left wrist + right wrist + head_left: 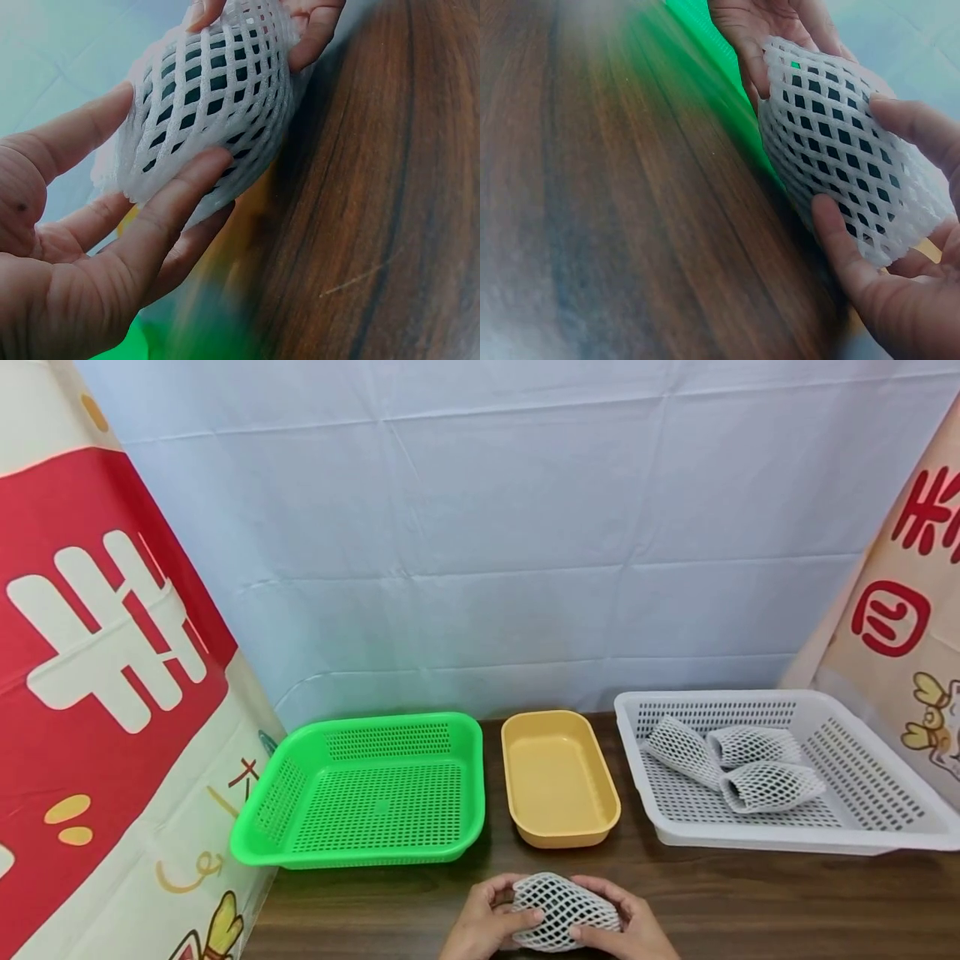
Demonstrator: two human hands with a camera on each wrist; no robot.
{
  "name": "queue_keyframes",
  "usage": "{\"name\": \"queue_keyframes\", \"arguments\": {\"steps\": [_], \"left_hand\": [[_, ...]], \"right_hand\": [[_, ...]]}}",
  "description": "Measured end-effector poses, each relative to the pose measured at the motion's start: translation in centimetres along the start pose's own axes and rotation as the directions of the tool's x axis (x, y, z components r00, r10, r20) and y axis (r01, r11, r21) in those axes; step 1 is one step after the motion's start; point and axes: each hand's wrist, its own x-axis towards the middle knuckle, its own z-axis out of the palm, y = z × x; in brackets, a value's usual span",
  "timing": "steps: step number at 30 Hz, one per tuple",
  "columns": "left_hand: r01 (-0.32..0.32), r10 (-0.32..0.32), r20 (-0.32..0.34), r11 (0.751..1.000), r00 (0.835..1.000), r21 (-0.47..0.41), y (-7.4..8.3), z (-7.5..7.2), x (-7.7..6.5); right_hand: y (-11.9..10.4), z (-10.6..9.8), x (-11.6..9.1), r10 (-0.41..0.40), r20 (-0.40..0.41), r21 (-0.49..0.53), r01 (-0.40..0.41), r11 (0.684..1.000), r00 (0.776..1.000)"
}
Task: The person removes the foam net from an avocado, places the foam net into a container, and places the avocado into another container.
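Observation:
Both hands hold a white foam net sleeve (562,914) above the near edge of the table. Something dark sits inside the sleeve and shows through its mesh; its kind cannot be made out. In the head view the left hand (491,917) grips the left end, thumb toward me. The right hand (626,920) grips the other end, its thumb on the near side. Fingers and thumb of the left hand (97,225) press the mesh from opposite sides in the left wrist view. In the right wrist view, the right hand (900,292) pinches the sleeve (832,142) likewise.
A green basket (470,835) stands at the left on the dark wooden table (360,910). In the middle is a yellow tray (558,841). A white basket (750,835) at the right contains three net sleeves (772,787). Behind hangs a pale cloth (480,543).

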Motion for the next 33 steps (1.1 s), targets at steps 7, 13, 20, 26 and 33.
{"name": "queue_keyframes", "arguments": {"steps": [7,13,20,26,33], "left_hand": [[0.003,-0.002,-0.02,1.0,1.0,0.016,-0.2,0.0,0.1],[-0.003,0.004,-0.016,1.0,1.0,0.021,-0.2,-0.1,0.0],[-0.068,0.066,-0.071,0.998,0.995,-0.018,-0.2,-1.4,-0.3],[-0.122,0.125,-0.14,0.992,0.982,0.028,-0.3,-2.1,-0.4],[-0.149,0.151,-0.081,0.988,0.985,0.039,-0.6,-1.8,-0.4]], "right_hand": [[0.3,0.0,0.0,-0.022,-0.004,-0.033,0.022,0.999,1.0],[0.6,-0.3,0.2,-0.004,-0.022,-0.066,0.003,0.998,1.0],[0.6,-0.4,0.3,0.025,0.007,-0.058,-0.024,0.998,1.0],[0.4,-0.4,0.2,0.069,0.006,-0.028,-0.069,0.997,0.998],[0.3,-0.5,0.1,0.092,0.015,-0.013,-0.092,0.996,0.996]]}}
